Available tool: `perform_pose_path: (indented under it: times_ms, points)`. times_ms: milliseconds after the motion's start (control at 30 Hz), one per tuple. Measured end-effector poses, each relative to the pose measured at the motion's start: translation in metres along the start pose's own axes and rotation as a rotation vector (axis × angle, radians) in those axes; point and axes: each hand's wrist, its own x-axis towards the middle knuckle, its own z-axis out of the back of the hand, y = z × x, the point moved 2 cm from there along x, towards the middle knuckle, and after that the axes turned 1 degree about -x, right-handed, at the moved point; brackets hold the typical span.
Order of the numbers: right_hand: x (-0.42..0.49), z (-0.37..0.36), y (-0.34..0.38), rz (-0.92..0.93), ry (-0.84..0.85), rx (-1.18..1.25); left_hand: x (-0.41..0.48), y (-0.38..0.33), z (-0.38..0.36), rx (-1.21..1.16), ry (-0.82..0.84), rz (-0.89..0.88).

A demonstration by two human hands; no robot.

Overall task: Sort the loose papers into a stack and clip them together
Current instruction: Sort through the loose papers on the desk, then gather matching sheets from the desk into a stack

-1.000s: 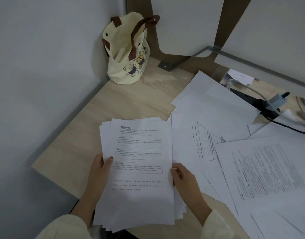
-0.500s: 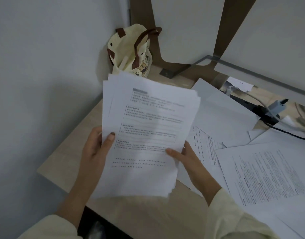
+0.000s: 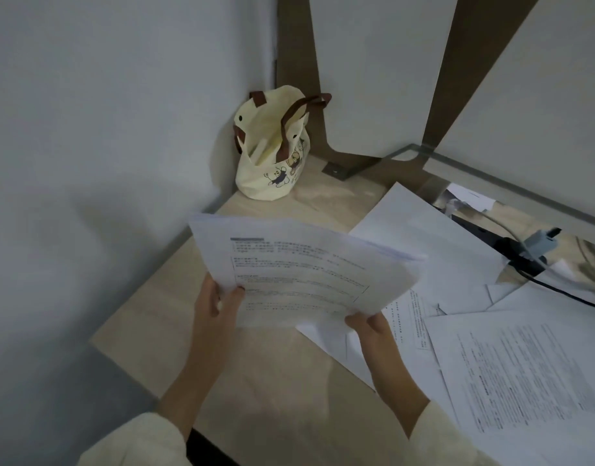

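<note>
A stack of printed white papers (image 3: 299, 274) is lifted off the wooden desk (image 3: 282, 391) and tilted away from me. My left hand (image 3: 215, 304) grips its left edge, thumb on the top sheet. My right hand (image 3: 370, 327) holds the stack's lower right corner from beneath. More loose sheets (image 3: 524, 371) lie spread over the right side of the desk, some printed, some blank. No clip is visible.
A cream tote bag (image 3: 272, 156) with brown handles stands in the back corner against the wall. A black power strip (image 3: 511, 250) with a grey plug and cables lies at the right under a glass shelf (image 3: 491, 176). The desk's left edge drops off near the wall.
Both hands raised the stack from the desk and tipped its top edge away from me. The view shifted so the bag now sits lower in frame.
</note>
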Motion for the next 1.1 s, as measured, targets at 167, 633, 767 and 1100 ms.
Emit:
perform_pose_path:
  times_ms: [167, 633, 767, 1100]
  points:
    - [0.002, -0.002, -0.008, -0.026, -0.042, -0.003, 0.006, 0.005, 0.000, 0.064, -0.007, 0.035]
    - [0.020, -0.063, -0.050, -0.407, 0.216, -0.012, 0.036, 0.053, 0.059, 0.814, -0.094, -0.027]
    - [0.025, -0.082, -0.062, -0.477, 0.215, 0.025, 0.017, 0.080, 0.047, 1.009, 0.159, -0.090]
    - [0.040, -0.054, -0.065, -0.465, 0.209, -0.080, 0.001, 0.137, 0.047, 1.293, 0.476, -0.081]
